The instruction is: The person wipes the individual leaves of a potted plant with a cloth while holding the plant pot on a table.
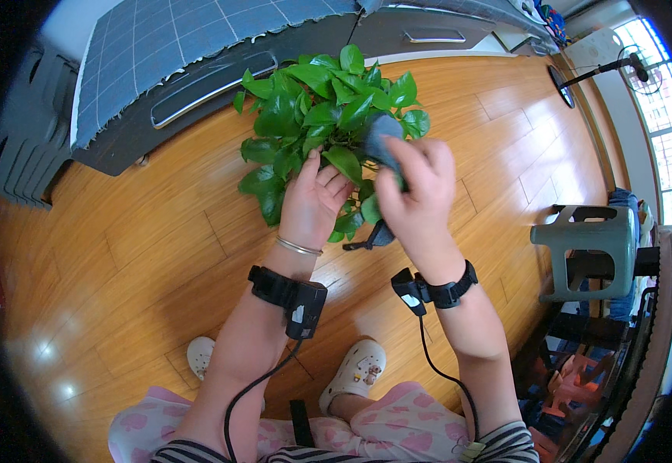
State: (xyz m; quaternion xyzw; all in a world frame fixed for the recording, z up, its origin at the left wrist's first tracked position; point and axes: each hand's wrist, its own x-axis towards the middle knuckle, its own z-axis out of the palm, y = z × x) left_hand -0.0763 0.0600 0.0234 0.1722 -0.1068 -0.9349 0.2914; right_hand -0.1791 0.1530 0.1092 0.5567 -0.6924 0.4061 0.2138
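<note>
A leafy green potted-type houseplant (318, 110) fills the upper middle of the head view; its pot is hidden by the leaves. At the plant's near side, my left hand (315, 199) is palm up, the fingers under a broad glossy leaf (344, 163), probably supporting it. My right hand (420, 182), slightly blurred, pinches a blue-grey cloth (383, 139) against the leaves on the right side. A dark blue piece of fabric with a black cord (382, 236) hangs below my right hand.
A dark cabinet (220, 75) with drawer handles and a blue checked cover stands beyond the plant. Stacked grey plastic stools (35, 127) are at the left. On the right are a green plastic stool (590, 231) and a fan (599, 72). My clogs (356, 370) rest on the wooden floor (156, 254).
</note>
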